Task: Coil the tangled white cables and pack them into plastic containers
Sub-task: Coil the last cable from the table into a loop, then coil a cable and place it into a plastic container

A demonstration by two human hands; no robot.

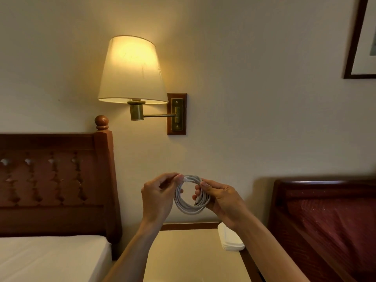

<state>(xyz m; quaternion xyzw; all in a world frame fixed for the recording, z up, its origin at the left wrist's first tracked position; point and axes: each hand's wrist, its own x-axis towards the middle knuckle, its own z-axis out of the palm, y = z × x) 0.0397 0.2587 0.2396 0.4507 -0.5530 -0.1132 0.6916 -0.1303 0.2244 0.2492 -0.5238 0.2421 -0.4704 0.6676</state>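
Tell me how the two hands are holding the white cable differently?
The left hand pinches the cable's end plug at the top of the white cable coil with its fingertips; the right hand grips the coil's side, fingers curled around the loops. The left sits slightly higher than the right. Both hold the same coil up above the nightstand.

My white cable (191, 202) is wound into a round ring of many loops. It stands up between my two hands. One plug end sticks out at the top, by my left hand's (157, 197) fingertips.
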